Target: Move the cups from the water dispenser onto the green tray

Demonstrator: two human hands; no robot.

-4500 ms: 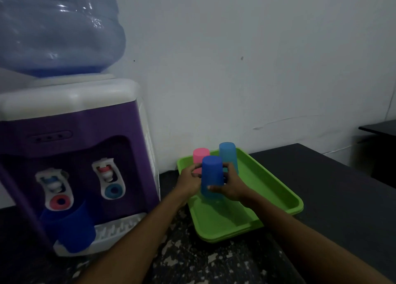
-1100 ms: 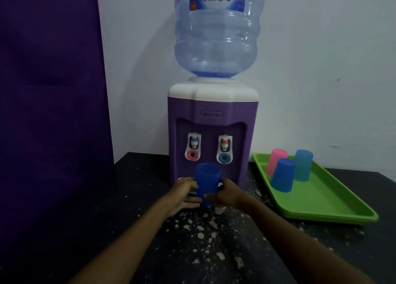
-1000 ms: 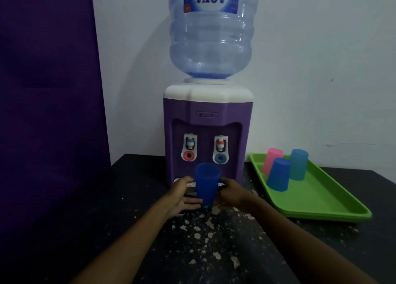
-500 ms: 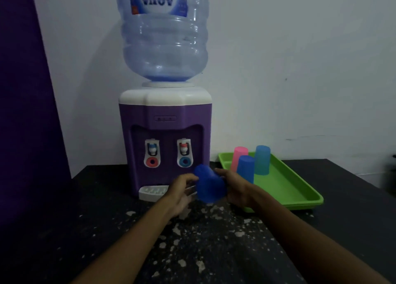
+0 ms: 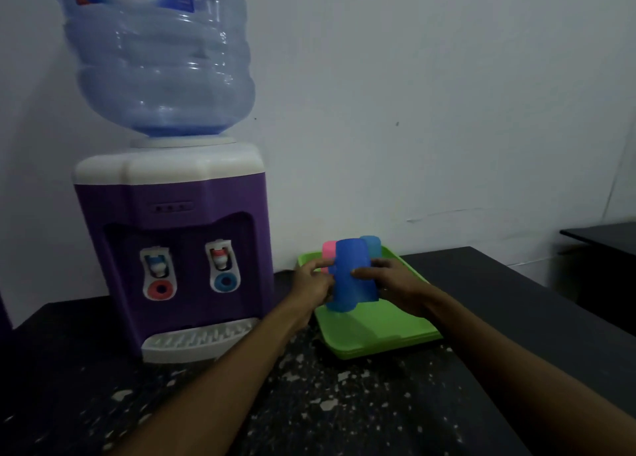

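I hold a dark blue cup upside down between my left hand and my right hand, above the near-left part of the green tray. Behind it, a pink cup and a teal cup stand upside down on the tray, mostly hidden by the held cup. Another blue cup seems to sit just behind the held one, but I cannot separate the two. The purple water dispenser stands at left, and its white drip tray has no cup on it.
A large water bottle sits on top of the dispenser. The black table has chipped white patches near me. A white wall is behind, and a second dark table is at the far right.
Both hands lifted the blue cup off the dispenser's drip tray, turned it upside down and carried it right, over the green tray. My view shifted right and closer.
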